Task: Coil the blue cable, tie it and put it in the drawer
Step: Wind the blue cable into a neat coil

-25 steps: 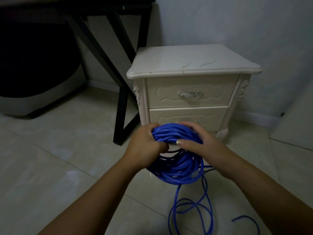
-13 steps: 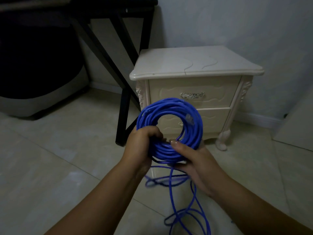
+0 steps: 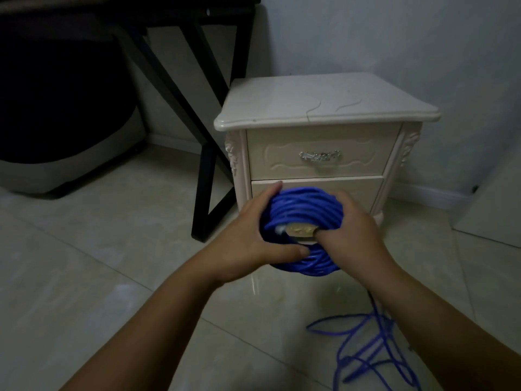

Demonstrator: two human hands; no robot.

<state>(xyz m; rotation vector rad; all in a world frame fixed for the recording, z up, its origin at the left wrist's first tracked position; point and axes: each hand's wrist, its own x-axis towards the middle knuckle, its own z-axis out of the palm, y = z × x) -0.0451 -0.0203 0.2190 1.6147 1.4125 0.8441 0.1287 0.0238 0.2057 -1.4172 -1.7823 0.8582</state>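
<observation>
Most of the blue cable is coiled, held before the nightstand; left grip and right grip both clasp the coil; a loose tail lies on the floor, near right; the drawer is closed; finishing the coil, tying and stowing are left.

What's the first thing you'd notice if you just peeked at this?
The thick coil of bright blue cable, gripped by the left hand and right hand in the middle. Behind it stands a cream two-drawer nightstand, and loose blue cable loops trail on the tiled floor at lower right.
</observation>
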